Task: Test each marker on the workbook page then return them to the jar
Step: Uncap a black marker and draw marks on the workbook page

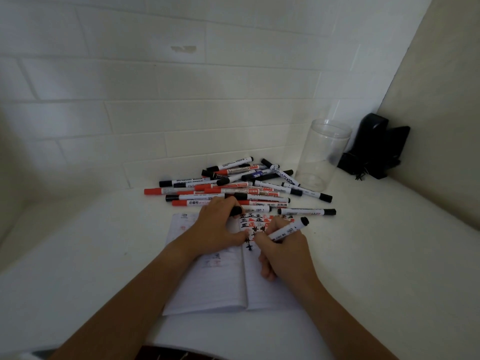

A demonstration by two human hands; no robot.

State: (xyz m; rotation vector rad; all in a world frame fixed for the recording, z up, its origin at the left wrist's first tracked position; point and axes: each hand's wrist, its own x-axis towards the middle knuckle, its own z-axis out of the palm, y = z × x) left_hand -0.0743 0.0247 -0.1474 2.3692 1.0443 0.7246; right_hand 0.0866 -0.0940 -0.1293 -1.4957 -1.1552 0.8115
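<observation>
right hand (283, 252) gripping tilted marker (288, 229), writing

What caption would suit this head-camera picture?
Right hand tests a black marker on the workbook; left hand holds its cap, jar empty.

Two bare forearms come into the head view from the bottom edge, one from the lower left and one from the lower right. Neither carries a sleeve, a watch, a bracelet or any band as far up as the frame shows. The left hand (217, 226) wears no glove and no ring on the fingers that show. The right hand (281, 252) is likewise ungloved and ringless where its fingers can be seen. The fingernails are too small and dim to tell apart. At the bottom edge, between the two forearms, lies a narrow strip of dark reddish cloth (179, 354) with faint pale lines across it; its cut cannot be told.
</observation>
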